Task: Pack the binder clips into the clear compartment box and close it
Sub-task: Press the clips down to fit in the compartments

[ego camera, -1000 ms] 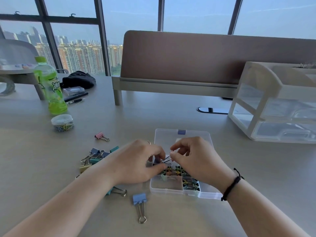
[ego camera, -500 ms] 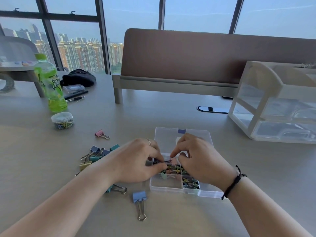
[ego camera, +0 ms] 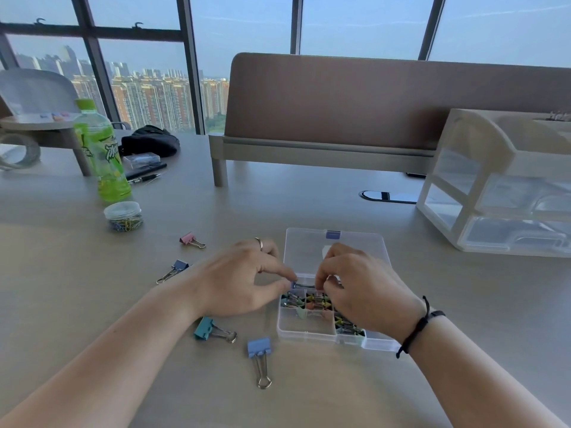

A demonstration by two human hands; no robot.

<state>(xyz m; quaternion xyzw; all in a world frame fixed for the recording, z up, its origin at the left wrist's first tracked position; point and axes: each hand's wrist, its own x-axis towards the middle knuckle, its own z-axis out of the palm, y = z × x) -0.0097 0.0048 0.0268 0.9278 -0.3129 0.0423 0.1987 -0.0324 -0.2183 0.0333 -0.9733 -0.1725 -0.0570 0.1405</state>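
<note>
Far left: tape roll [ego camera: 19,151] at the desk edge, 1 green bottle [ego camera: 99,152] upright, 1 round clear tub [ego camera: 123,215] of paper clips just in front of it. Behind the bottle: dark pouch [ego camera: 150,144], 1 small clear case [ego camera: 141,161], 1 pen [ego camera: 144,178].

Loose binder clips on the table [ego camera: 309,205], 4 visible: pink clip [ego camera: 191,240] farthest back, blue clip [ego camera: 173,270] partly behind the left forearm, teal clip [ego camera: 213,330] just under the left wrist, light blue clip [ego camera: 260,359] nearest the camera, handles pointing toward the viewer.

Left hand [ego camera: 241,279]: thumb and index pinch one end of a small clip [ego camera: 304,285] over the back-left cell of the box; ring on one finger. Right hand [ego camera: 358,288]: fingers curled, pinching the other end of the same clip; black band at the wrist.

Clear compartment box [ego camera: 309,332] sits between the hands, lid [ego camera: 333,248] open and lying flat behind it, blue latch at its far edge. Middle cells packed with small coloured clips, count not readable. Front-left cell shows no clips. Right cells partly hidden by the right hand.

Right: 1 translucent drawer unit [ego camera: 500,183], 2 drawers visible, well apart from the box. Desk divider [ego camera: 355,103] across the back.
</note>
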